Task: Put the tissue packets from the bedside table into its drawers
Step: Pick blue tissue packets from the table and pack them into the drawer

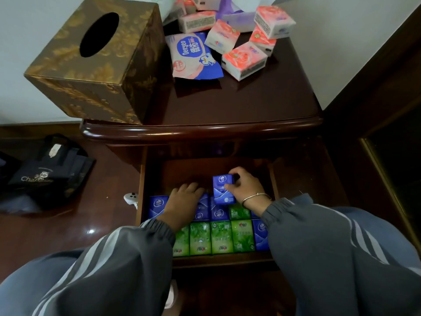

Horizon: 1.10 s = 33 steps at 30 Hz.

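The drawer (142, 190) of the dark wooden bedside table (227, 103) stands pulled out below me. Rows of blue tissue packets (158, 206) and green tissue packets (222, 238) fill its near half. My right hand (245, 187) pinches one blue packet (223, 189) upright above the back row. My left hand (182, 201) rests flat on the blue packets in the left of the drawer, fingers stretched forward. On the tabletop lie several pink tissue packets (243, 60) and a flat pink-and-blue Deeyeo pack (192, 55).
A brown and gold tissue box (91, 62) stands on the table's left corner. A dark bag (43, 176) and a small white object (131, 198) lie on the floor at the left. A dark wooden panel (387, 133) rises at the right.
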Available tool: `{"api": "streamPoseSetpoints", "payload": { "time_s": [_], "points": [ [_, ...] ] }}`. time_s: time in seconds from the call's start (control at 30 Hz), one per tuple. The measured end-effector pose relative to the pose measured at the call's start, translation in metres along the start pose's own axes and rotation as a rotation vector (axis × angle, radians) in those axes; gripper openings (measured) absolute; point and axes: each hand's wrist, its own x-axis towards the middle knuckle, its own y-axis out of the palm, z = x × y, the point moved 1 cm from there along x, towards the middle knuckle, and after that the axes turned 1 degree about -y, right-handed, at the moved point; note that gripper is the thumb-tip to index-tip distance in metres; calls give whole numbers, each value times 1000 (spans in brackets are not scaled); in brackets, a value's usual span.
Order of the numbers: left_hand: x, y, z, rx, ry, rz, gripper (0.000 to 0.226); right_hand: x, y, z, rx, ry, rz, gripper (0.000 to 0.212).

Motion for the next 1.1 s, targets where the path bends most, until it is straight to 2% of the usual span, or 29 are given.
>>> {"api": "streamPoseSetpoints", "payload": {
  "time_s": [0.13,0.27,0.33,0.47,0.63,0.87,1.0,1.1],
  "points": [
    [-3,3,5,-1,45,22,60,-8,25,-5,-80,-39,47,32],
    [-8,7,12,-65,32,19,56,-16,41,-17,-577,-176,17,39],
    [-9,8,14,-74,53,9,56,-18,46,-19,-697,-283,3,49],
    [-11,12,17,-117,79,-5,56,-14,48,-24,-776,-348,196,58],
    [-14,17,22,-100,85,46,61,-11,42,-27,-839,-342,327,70],
    [-24,19,17,-51,73,34,61,-17,38,-27,-736,-285,405,72],
    [-37,-15,8,-191,58,-189,48,-26,15,-8,-643,-295,308,63],
    [-59,-70,3,-323,215,-437,30,-44,-18,21,-551,-432,107,42]
  ]
}}
